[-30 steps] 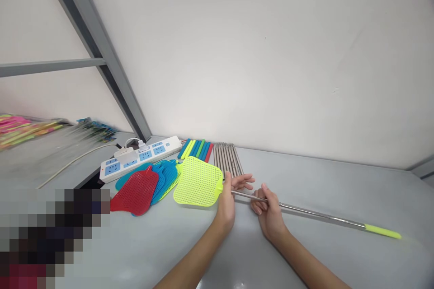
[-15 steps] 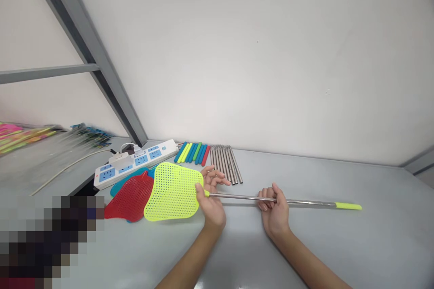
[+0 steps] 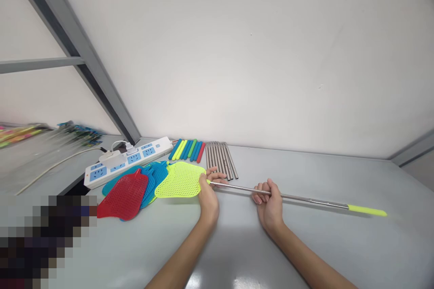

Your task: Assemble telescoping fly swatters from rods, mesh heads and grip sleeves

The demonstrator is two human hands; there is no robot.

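Note:
A yellow-green fly swatter [image 3: 183, 180] with a thin metal telescopic rod lies across both my hands. My left hand [image 3: 209, 196] pinches the neck of its perforated head, the thumb on the front side and the other fingers partly behind. Around the middle of the rod, my right hand [image 3: 269, 198] is closed, palm up. Beyond it the rod runs right to a yellow-green handle grip [image 3: 368, 210], slightly blurred. Loose swatter heads overlap on the left: a red one [image 3: 127, 194] on top and blue ones [image 3: 159, 174] partly hidden behind the held head.
A white power strip [image 3: 129, 162] with plugs stands behind the heads. Several coloured grips [image 3: 187, 150] and metal rods [image 3: 220, 160] lie in rows by the wall. Bagged goods [image 3: 79, 133] lie far left, near a grey metal frame post [image 3: 91, 67]. The grey tabletop [image 3: 322, 235] extends right.
The rod now reaches farther to the right, with its handle grip farther from my right hand. The swatter head has tilted and uncovers more of the blue heads. The view has shifted slightly.

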